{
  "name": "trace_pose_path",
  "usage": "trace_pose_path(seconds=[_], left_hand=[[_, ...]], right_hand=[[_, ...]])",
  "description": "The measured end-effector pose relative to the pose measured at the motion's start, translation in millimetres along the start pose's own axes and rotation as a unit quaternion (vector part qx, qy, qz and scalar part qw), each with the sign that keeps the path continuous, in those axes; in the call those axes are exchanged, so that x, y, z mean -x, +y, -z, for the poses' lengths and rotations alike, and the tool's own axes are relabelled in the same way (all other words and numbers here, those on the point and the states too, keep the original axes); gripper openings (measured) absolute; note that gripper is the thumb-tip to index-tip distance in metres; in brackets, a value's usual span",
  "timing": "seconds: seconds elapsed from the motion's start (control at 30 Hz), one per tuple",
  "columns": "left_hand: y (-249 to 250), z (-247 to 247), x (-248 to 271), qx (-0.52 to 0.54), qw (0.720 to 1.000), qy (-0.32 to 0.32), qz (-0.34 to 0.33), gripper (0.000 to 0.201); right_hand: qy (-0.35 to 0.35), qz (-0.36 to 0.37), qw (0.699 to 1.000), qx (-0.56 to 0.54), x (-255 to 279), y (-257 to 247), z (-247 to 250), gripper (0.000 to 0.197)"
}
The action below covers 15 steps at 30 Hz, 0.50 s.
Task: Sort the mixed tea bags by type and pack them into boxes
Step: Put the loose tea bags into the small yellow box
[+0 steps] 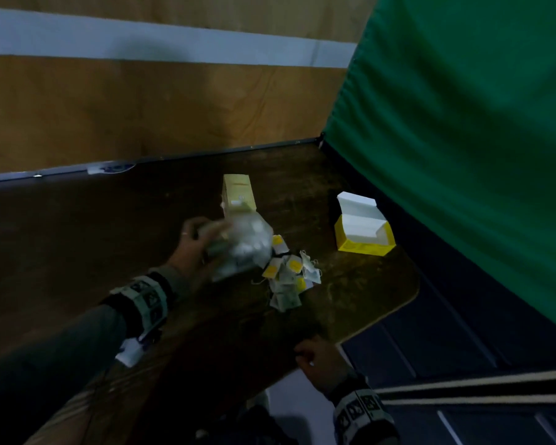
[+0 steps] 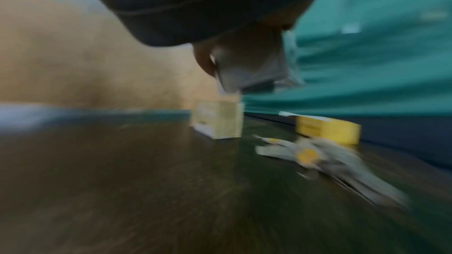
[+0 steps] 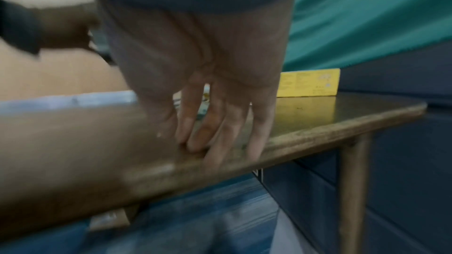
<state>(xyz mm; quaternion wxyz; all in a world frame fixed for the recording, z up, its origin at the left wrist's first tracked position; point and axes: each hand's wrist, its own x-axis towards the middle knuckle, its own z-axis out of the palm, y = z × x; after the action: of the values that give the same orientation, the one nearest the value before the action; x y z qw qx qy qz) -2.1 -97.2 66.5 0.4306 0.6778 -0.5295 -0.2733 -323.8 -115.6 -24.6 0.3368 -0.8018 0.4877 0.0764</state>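
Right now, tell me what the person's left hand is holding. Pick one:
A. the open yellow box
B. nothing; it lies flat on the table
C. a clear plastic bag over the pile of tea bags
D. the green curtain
C: in the head view the left hand grips a clear plastic bag just above the pile of tea bags, while the open yellow box stands apart, untouched, to the right.
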Motion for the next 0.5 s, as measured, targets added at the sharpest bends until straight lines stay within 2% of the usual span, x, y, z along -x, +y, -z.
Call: trace_pose_path(seconds=[0.03,0.07,0.17,0.23,0.3,0.37,0.4,0.5], left_hand=[[-6.7,3.3,-13.9,0.046,0.996,0.073,0.037,0.059],[-14.1,6.6,-27.0,0.056,0.989,0.118,0.074,0.056],[-41.3,7.1,-63.1,-0.033,0.975,0.149,0.162,0.05],[-49.6,-6.2,-82.7,-0.07,0.963,0.153,0.212,0.049],[-49.4,-20.4,-93.8,-0.071,0.95,0.17,0.253,0.057],[-46.4,-32.6,-94.8,-0.139,0.95,0.119,0.254,0.065],[-46.9,-36.8,-92.1,-0.181,0.947,0.099,0.245,0.067],[-41.7,-50.2,-79.3,-0.226,0.94,0.149,0.206,0.068]], right_hand=[[-0.021,-0.004,1.0,-0.008,-3.2,0.9,4.7,0.026],[-0.043,-0.01,0.999,-0.011,-6.7,1.6,10.3,0.027],[-0.055,-0.024,0.998,-0.033,-17.7,5.5,33.0,0.028],[-0.014,-0.016,0.999,-0.048,-29.0,7.0,52.6,0.028],[0.072,-0.014,0.996,-0.043,-46.1,8.4,77.5,0.028],[0.138,-0.019,0.99,-0.021,-67.4,9.3,108.0,0.032],[0.143,-0.028,0.989,0.007,-78.7,9.9,123.7,0.038],[0.147,-0.075,0.984,0.071,-109.3,16.2,168.7,0.051]])
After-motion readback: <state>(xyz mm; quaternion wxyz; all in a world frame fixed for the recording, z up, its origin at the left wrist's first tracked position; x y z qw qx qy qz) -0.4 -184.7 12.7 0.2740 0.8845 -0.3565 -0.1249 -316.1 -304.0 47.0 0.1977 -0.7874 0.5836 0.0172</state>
